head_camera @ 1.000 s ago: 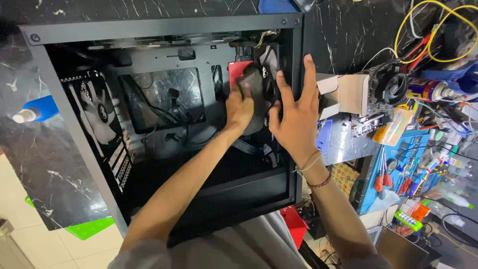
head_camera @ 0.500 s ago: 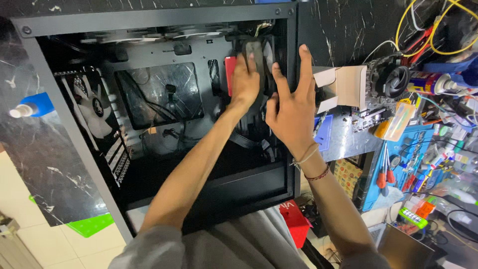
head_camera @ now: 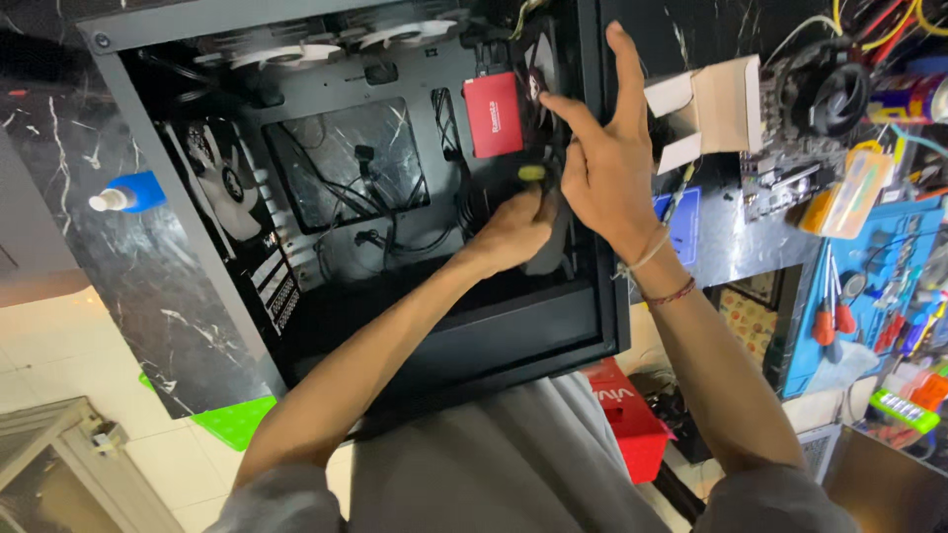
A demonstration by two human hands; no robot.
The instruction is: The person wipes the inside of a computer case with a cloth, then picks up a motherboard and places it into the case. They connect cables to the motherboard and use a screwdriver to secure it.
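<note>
Hands are both at the right inner edge of an open black computer case (head_camera: 197,296), which lies on a dark marbled bench (head_camera: 59,168). The left hand (head_camera: 513,229) is curled around a black fan (head_camera: 549,212) standing on edge inside the case, just below a red drive (head_camera: 493,114); a yellow-capped tool handle (head_camera: 531,173) shows just above its knuckles, though whether the hand holds it cannot be told. The right hand (head_camera: 604,163) rests against the case's right wall, fingers spread and loose, index and middle raised, holding nothing visible.

Judgement on handling: the fan looks light, a rigid plastic frame with thin blades that would snap or jam under pressure. It is best gripped by the outer frame corners, never the blades or hub, with its trailing cable kept slack.

Elsewhere: two pale fans (head_camera: 326,44) sit at the far edge, a small open cardboard box (head_camera: 716,109) to the right, screwdrivers (head_camera: 834,316) beyond.
</note>
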